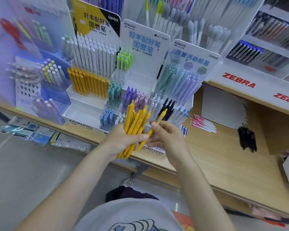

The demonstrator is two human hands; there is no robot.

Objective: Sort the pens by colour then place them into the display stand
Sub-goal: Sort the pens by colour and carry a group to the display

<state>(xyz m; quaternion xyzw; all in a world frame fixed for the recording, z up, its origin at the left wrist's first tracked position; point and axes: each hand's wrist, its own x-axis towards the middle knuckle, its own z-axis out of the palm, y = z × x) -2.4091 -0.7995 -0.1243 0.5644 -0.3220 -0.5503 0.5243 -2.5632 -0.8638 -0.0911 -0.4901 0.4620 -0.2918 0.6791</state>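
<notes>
Yellow pens held at the display stand

Yellow pens (133,124), bundled, sit in the left grip (123,140), fingers curled round them. The right grip (165,135) pinches one more yellow pen (157,124) beside the bundle. Beyond, on the wooden counter (215,155), stands the Kokuyo display stand (83,114); loose pink pens (203,124) and black pens (247,139) lie to its right.

Red ZEBRA lettering (238,80) on the white shelf edge at two o'clock. White card (223,105) under it. Packaged stationery (28,130) hanging at nine o'clock. White shoe (127,182) on grey floor (23,172) at six o'clock.
</notes>
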